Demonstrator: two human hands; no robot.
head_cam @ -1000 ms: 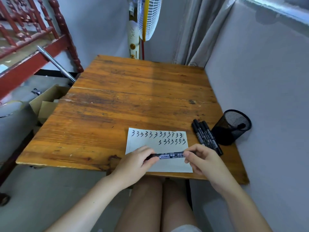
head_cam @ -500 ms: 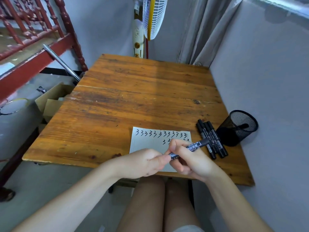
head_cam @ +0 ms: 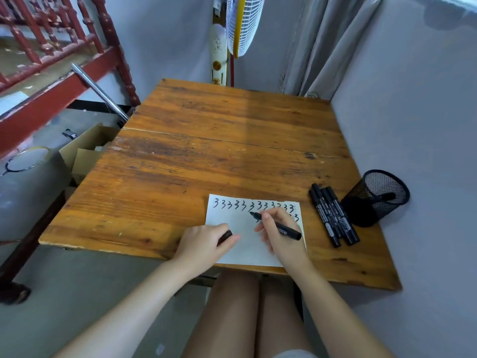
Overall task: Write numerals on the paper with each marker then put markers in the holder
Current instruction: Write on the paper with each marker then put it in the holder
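A white paper (head_cam: 242, 228) with rows of handwritten 3s lies near the front edge of the wooden table (head_cam: 219, 151). My right hand (head_cam: 278, 233) grips an uncapped black marker (head_cam: 286, 229), its tip on the paper by the second row. My left hand (head_cam: 204, 244) rests on the paper's left part and pinches the black cap (head_cam: 225, 236). Three capped black markers (head_cam: 334, 215) lie side by side to the right of the paper. The black mesh holder (head_cam: 379, 197) stands at the table's right edge, one marker inside it.
A grey wall runs close along the table's right side. A standing fan (head_cam: 242, 24) and a curtain are behind the table. Cardboard boxes (head_cam: 85, 153) and a red wooden frame (head_cam: 51, 81) stand to the left. My knees are under the front edge.
The marker was held capped between both hands. The cap came off into my left hand, and my right hand turned the marker and brought its tip down onto the paper.
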